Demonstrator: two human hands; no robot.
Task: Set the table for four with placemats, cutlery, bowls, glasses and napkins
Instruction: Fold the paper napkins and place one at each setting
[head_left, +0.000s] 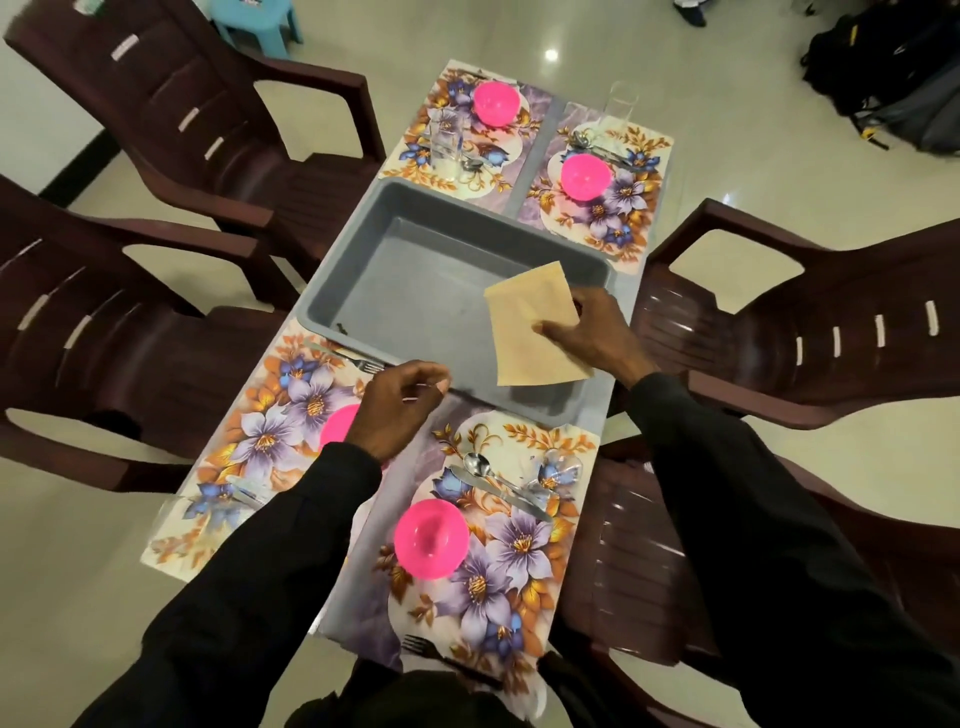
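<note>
Right hand (597, 338) pinching flat beige paper napkin (535, 325) above grey plastic tray (415, 260); near-right floral placemat (498, 545) directly below-near. Left hand (397, 410) loosely curled, empty.

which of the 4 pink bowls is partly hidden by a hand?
The near-left pink bowl, half covered by the left hand. The other three bowls sit fully visible on their placemats.

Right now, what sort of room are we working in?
Most likely a home dining area, or a room set up as one: a small table laid with floral placemats and pink bowls, dark plastic armchairs around it, on a glossy tiled floor. Backpacks lie in the far corner.
</note>
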